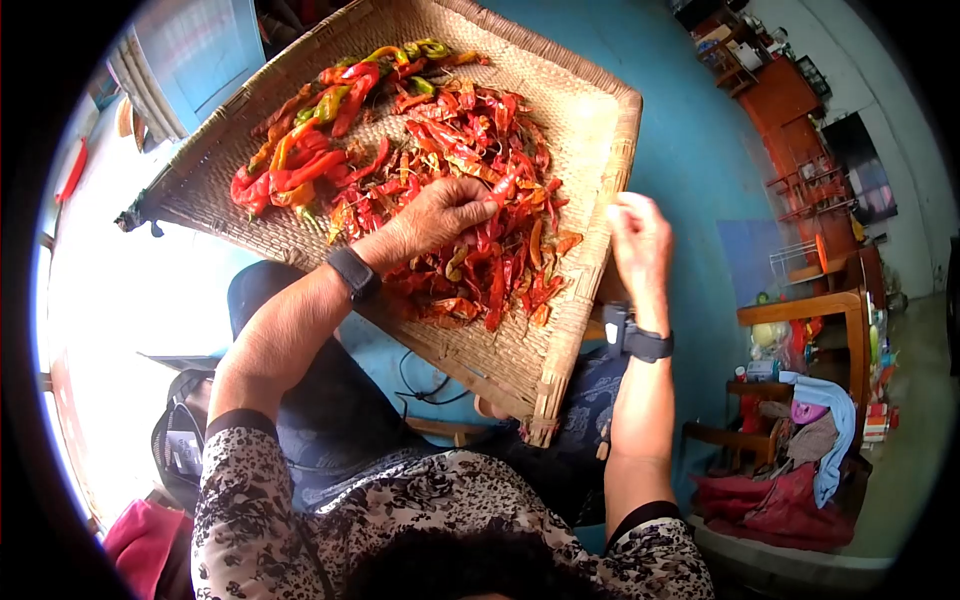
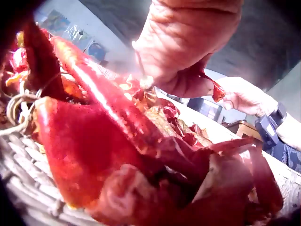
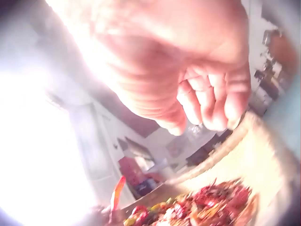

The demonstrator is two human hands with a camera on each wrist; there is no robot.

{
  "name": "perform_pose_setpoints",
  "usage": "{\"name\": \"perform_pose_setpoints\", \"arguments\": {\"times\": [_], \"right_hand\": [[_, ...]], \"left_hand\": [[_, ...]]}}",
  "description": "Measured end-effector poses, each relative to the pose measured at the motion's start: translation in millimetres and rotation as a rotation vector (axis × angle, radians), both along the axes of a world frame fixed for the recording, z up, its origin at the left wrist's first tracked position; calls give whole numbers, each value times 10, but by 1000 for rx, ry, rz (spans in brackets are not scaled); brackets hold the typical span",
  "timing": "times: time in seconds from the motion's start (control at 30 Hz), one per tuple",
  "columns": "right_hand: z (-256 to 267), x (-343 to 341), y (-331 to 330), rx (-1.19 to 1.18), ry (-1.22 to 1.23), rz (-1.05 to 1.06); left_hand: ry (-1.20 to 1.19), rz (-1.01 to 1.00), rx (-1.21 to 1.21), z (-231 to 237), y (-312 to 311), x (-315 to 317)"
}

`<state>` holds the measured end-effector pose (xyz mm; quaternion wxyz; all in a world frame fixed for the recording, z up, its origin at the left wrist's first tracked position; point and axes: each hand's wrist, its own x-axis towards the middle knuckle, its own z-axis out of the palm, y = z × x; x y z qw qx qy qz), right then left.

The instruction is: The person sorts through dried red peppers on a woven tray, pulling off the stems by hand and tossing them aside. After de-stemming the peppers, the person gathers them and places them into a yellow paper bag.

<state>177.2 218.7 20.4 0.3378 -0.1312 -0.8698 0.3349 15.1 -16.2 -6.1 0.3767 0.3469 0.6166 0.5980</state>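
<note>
My left hand (image 1: pixel 440 215) is over the heap of dried red chili peppers (image 1: pixel 455 140), pinching a red chili pepper (image 2: pixel 217 91) between thumb and fingers. In the right wrist view, the held chili pepper (image 3: pixel 117 193) points upward from that hand. My right hand (image 1: pixel 641 245) hovers by the right rim of a woven basket tray (image 1: pixel 590 120). Its fingers (image 3: pixel 207 101) bend loosely, with nothing visible between them and the thumb. Plumper red and green chili peppers (image 1: pixel 310 150) lie in a separate pile at the tray's far left.
The tray is tilted across the person's lap (image 1: pixel 330 420). A dark cable (image 1: pixel 425 395) runs over the blue floor beneath it. To the right stands a wooden chair (image 1: pixel 805 310) near piled clothes (image 1: pixel 800 470). A black mesh-backed item (image 1: pixel 180 440) sits at the left.
</note>
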Motion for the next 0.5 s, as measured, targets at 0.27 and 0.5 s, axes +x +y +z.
{"name": "perform_pose_setpoints", "arguments": {"times": [0.27, 0.5], "right_hand": [[-124, -447, -764, -258, -241, 351], [254, -122, -246, -52, 244, -183]], "left_hand": [[198, -63, -12, -41, 7, 90], [990, -11, -41, -113, -36, 187]]}}
